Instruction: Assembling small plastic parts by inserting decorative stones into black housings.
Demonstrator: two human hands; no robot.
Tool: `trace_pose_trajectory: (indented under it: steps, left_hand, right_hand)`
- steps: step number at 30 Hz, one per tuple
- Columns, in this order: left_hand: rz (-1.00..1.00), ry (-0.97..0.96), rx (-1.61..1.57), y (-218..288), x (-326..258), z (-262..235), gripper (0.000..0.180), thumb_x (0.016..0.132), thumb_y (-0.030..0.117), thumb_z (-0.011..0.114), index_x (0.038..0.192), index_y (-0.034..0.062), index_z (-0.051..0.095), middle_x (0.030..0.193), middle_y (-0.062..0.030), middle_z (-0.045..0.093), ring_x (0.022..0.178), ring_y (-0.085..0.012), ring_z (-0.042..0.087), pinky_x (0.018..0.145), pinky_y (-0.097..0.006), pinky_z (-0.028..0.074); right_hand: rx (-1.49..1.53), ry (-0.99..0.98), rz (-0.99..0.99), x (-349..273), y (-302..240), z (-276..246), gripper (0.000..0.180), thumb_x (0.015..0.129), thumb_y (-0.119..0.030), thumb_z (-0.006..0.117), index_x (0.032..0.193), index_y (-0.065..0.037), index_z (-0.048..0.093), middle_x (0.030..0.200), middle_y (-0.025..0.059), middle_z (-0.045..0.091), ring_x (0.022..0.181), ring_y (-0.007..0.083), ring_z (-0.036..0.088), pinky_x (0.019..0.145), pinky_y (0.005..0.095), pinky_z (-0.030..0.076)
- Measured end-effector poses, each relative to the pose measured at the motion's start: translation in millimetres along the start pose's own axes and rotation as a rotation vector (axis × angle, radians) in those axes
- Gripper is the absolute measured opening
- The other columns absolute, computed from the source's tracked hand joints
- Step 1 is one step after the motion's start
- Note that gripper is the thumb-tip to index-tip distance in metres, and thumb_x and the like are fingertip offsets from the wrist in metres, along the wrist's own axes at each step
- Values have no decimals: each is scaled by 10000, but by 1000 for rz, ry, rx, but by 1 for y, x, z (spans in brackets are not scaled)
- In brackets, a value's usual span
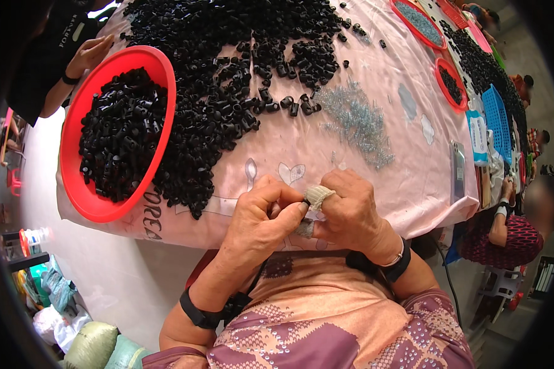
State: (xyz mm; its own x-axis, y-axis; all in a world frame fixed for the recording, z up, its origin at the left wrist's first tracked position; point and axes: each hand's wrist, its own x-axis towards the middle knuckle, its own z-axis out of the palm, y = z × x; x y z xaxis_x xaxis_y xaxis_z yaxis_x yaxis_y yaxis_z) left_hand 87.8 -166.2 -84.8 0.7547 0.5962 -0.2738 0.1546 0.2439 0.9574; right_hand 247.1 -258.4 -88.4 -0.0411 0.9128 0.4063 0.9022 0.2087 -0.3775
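A worktable is covered with a pale pink printed cloth [406,184], on which a loose heap of silvery spring-like pieces [358,126] is spread. To the left of that heap, and beyond it, a great mass of short black plastic cylinders [191,141] is piled; farther left, a red plastic basin [71,165] filled with like parts is set by the table's side.

On the near side of the heap, a tiny dark piece [305,202] is pinched between thumb and fingers of the left hand [268,212]. The right hand [354,212] is curled narrow against it, a cream ribbed finger cover [319,195] and a grey one [305,229] being worn; whether the piece is also gripped by it cannot be told.

The piece could be dropped, since so little of it is held and feel may be dulled by the covers. If dropped, it might be lost over the near edge, as the hands are held close to it. Springs could also be tangled or snagged on the knit if the heap were brushed.
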Motion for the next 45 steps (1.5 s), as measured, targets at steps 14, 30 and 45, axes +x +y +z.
trace_pose_trajectory:
  steps: [14, 30, 45]
  left_hand:
    - [169, -74, 204, -1, 1, -4, 132, 887, 90, 587, 865, -31, 637, 764, -46, 461, 697, -146, 464, 639, -274, 390]
    - [172, -82, 265, -2, 0, -2, 118, 870, 70, 597, 847, -37, 640, 761, -82, 484, 694, -185, 497, 639, -294, 403]
    - [194, -68, 276, -2, 1, -3, 121, 863, 72, 600, 837, -39, 639, 748, -83, 491, 683, -186, 496, 624, -300, 401]
  right_hand:
    - [67, 14, -54, 2, 5, -2, 250, 556, -202, 710, 661, -64, 530, 648, 65, 487, 578, 253, 533, 531, 366, 404]
    - [155, -23, -64, 1, 5, 0, 239, 605, -186, 699, 682, -49, 519, 660, 84, 488, 591, 280, 531, 556, 379, 424]
    - [164, -20, -65, 1, 3, 2, 268, 654, -204, 717, 689, -40, 508, 648, 89, 497, 576, 287, 533, 532, 393, 425]
